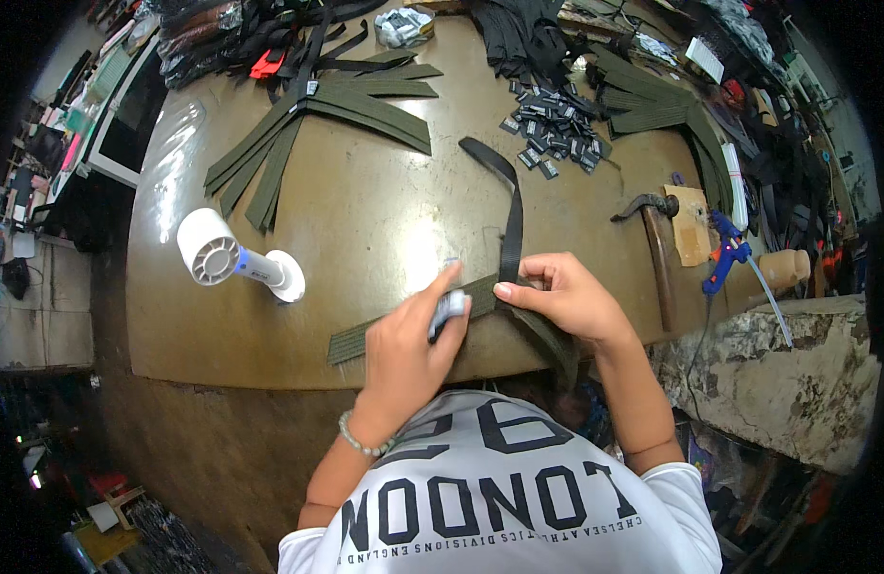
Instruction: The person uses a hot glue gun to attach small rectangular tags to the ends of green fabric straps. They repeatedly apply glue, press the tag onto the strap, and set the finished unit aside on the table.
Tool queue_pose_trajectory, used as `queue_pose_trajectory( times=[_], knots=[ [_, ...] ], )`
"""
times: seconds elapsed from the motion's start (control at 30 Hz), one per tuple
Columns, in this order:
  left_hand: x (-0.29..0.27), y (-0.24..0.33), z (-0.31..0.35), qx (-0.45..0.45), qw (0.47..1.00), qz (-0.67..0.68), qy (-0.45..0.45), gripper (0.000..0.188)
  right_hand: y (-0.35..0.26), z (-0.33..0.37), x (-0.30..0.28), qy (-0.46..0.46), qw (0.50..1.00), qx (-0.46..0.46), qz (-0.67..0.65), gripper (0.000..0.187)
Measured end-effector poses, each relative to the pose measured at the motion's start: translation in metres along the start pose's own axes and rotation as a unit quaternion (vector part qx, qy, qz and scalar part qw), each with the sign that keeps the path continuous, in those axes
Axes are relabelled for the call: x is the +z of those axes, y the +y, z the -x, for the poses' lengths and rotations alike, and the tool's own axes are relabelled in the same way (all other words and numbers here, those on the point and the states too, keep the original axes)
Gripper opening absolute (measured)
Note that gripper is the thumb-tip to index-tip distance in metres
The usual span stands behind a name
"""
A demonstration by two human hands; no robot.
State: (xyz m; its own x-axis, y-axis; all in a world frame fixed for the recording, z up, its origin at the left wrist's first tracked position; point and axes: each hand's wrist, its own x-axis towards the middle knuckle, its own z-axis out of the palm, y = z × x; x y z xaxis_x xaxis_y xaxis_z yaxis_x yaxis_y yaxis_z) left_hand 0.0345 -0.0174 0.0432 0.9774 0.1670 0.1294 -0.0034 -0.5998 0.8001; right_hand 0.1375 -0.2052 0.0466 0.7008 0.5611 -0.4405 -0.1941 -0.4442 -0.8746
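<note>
At the far left of the brown worktop (365,210) a small white handheld fan (233,260) lies on its side, its round grille facing the camera and its base pointing right. Behind it, a fan-shaped bundle of olive green webbing strips (318,124) spreads across the surface.

Nearer the front edge, an olive webbing strap (365,337) lies flat, running from lower left up toward the middle. The left hand (408,349) is closed around a small white and blue marker-like tool (449,308), fingers curled together on it, with its tip down at the strap; whether the tip touches the fabric cannot be told. A bead bracelet (364,442) sits on that wrist.

Just to the right, a black strap (509,215) crosses over the olive one and curves away up the worktop. The right hand (566,301) rests on the crossing, its fingers bent and pressed together, thumb and fingertips pinning the black strap down against the olive webbing.

Further back lies a heap of small black label pieces (555,129), then more olive strips (652,105). To the right of the hand a hammer (657,244) lies with its handle toward the person, beside a tan piece of board (693,222). At the far right edge rests a blue glue gun (724,260).
</note>
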Motion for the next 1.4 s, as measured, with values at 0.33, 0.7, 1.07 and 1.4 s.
queue_pose_trajectory(
  times=[0.33,0.7,1.07,1.4],
  knots=[
    [-0.029,-0.027,0.000,-0.125,0.985,0.080,-0.087,0.024,0.030,0.001,0.004,0.301,0.886,-0.260,0.238,0.042],
    [-0.055,-0.057,0.021,-0.226,0.974,0.006,0.025,0.026,0.053,0.017,0.043,0.018,0.852,-0.302,0.427,0.047],
    [-0.023,-0.003,0.001,-0.094,0.974,0.173,-0.108,0.013,0.022,-0.015,0.005,-0.229,0.935,0.072,-0.261,0.047],
    [-0.017,-0.011,0.020,-0.028,0.994,0.041,-0.099,0.014,0.008,-0.044,-0.007,-0.087,0.963,-0.231,-0.112,0.041]
  ],
)
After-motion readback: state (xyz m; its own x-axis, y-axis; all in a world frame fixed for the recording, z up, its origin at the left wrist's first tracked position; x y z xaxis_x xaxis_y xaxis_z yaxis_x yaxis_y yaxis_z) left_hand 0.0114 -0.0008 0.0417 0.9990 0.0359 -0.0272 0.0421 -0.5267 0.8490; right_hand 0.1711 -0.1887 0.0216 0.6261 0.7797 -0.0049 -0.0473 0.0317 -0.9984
